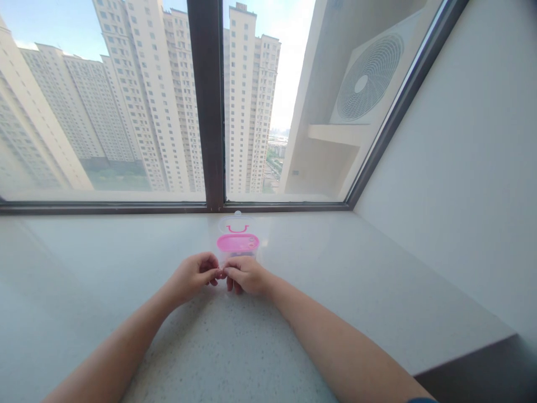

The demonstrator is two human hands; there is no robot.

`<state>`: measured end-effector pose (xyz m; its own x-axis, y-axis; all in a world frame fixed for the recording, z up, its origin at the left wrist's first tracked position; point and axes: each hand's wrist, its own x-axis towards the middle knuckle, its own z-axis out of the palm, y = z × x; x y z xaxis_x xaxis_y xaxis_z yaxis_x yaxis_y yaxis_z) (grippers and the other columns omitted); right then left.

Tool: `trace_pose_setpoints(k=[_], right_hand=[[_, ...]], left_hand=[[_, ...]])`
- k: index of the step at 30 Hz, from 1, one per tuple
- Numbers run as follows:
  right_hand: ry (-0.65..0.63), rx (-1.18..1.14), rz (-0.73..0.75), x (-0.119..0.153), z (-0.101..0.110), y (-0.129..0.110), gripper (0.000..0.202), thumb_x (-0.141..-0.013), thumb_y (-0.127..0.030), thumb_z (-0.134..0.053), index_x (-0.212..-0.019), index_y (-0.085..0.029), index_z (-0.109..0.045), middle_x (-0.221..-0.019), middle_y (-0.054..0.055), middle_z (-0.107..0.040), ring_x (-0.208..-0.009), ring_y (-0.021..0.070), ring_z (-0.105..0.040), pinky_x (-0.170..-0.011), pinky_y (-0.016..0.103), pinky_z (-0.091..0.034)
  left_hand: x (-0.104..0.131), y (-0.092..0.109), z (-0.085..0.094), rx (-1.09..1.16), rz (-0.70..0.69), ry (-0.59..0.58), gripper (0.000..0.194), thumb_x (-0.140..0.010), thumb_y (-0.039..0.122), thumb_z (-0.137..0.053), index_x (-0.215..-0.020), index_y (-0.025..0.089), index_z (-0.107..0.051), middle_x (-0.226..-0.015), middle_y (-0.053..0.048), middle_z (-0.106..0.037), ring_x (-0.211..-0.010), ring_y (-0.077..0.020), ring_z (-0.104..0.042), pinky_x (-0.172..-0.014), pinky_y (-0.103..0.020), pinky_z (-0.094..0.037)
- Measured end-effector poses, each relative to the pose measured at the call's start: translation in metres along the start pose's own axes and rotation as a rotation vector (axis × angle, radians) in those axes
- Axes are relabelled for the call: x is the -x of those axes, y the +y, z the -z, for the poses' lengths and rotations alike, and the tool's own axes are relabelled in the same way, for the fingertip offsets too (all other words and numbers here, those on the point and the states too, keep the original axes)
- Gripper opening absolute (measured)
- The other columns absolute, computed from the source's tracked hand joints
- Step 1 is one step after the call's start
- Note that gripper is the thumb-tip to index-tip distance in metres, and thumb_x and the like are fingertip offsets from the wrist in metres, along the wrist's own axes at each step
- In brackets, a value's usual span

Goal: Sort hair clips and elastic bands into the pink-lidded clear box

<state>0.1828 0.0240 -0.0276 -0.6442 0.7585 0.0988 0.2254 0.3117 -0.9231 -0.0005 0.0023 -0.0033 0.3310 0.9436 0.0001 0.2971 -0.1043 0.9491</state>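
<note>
My left hand (196,274) and my right hand (248,274) meet just above the pale speckled sill, fingertips almost touching. Both are closed in a pinch, thumb against forefinger. Something tiny may be between the fingertips, but it is too small to name. Right behind the hands stands a small clear plastic box with a pink rim (226,243). Its transparent lid (238,222), with a pink handle, is swung open toward the window. Small dark contents show faintly through the box's front wall, partly covered by my right hand.
The wide stone sill (335,280) runs up to a window with a dark brown frame (213,112). A white wall (470,168) bounds it on the right, and the sill's edge (465,354) drops off at lower right. Tall buildings and an air-conditioner unit (369,78) are outside.
</note>
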Motion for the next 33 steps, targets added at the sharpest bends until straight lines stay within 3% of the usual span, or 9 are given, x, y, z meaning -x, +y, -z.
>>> trace_pose_setpoints(k=[7,14,26,33], right_hand=[[0.003,-0.005,-0.029,-0.0007,0.0008,0.0003,0.021,-0.086,-0.016,-0.039,-0.077,-0.013,-0.057,-0.056,-0.002,-0.057,-0.039,0.006,-0.048,-0.041,0.016,-0.037],[0.009,0.012,-0.03,0.0002,0.0003,0.0014,0.016,-0.082,-0.013,-0.041,-0.079,-0.014,-0.056,-0.055,-0.002,-0.056,-0.041,0.0074,-0.05,-0.04,0.017,-0.038],[0.004,0.084,0.011,0.0036,0.0008,-0.0002,0.013,-0.08,-0.013,-0.048,-0.077,-0.013,-0.06,-0.057,-0.001,-0.056,-0.044,0.0076,-0.05,-0.043,0.017,-0.039],[-0.012,0.174,0.053,0.0039,0.0018,0.0005,0.016,-0.082,-0.017,-0.049,-0.076,-0.013,-0.063,-0.057,-0.001,-0.057,-0.044,0.0065,-0.047,-0.044,0.017,-0.037]], left_hand=[[0.0004,0.0007,-0.001,-0.028,0.005,-0.066,0.025,-0.073,0.038,-0.063,-0.074,0.015,-0.056,-0.068,-0.001,-0.062,-0.06,-0.0149,-0.06,-0.059,-0.026,-0.046],[0.0012,0.0051,0.0003,-0.085,-0.053,-0.002,0.022,-0.075,0.036,-0.06,-0.075,0.014,-0.058,-0.069,-0.003,-0.064,-0.063,-0.0158,-0.059,-0.061,-0.028,-0.047],[-0.0022,0.0018,0.0002,-0.152,-0.059,-0.01,0.013,-0.069,0.025,-0.061,-0.071,0.013,-0.065,-0.062,-0.002,-0.065,-0.061,-0.0157,-0.058,-0.06,-0.025,-0.043],[-0.0035,-0.0024,0.0006,-0.243,-0.052,-0.029,0.018,-0.07,0.029,-0.058,-0.072,0.013,-0.067,-0.062,-0.003,-0.065,-0.062,-0.0171,-0.059,-0.06,-0.025,-0.043]])
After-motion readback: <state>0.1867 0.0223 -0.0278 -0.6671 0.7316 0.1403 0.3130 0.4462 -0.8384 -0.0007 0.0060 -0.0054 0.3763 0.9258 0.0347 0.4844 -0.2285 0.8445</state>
